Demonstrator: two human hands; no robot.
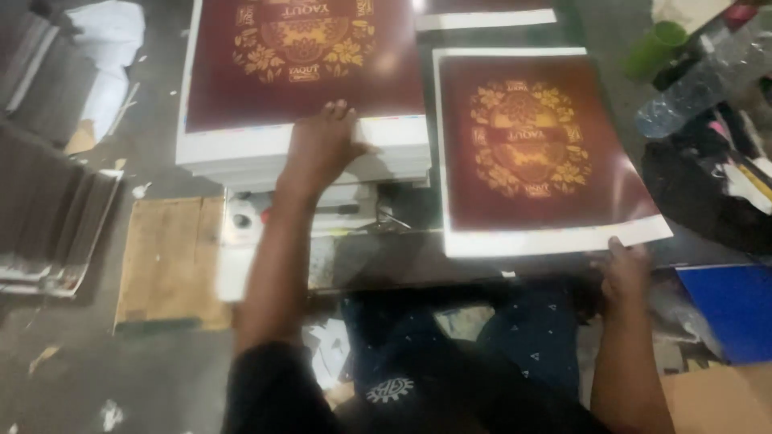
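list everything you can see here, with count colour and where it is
stack of printed sheets: one, maroon top with gold ornament, white edges, top centre
single printed sheet: one, maroon and gold, white border, right of the stack
wooden board: one, tan, on the floor at left
grey sheet stacks: several, far left
plastic bottle: one, clear, upper right
cup: one, green, upper right
blue sheet: one, lower right
left hand: flat on the stack's near edge
right hand: at the single sheet's near corner
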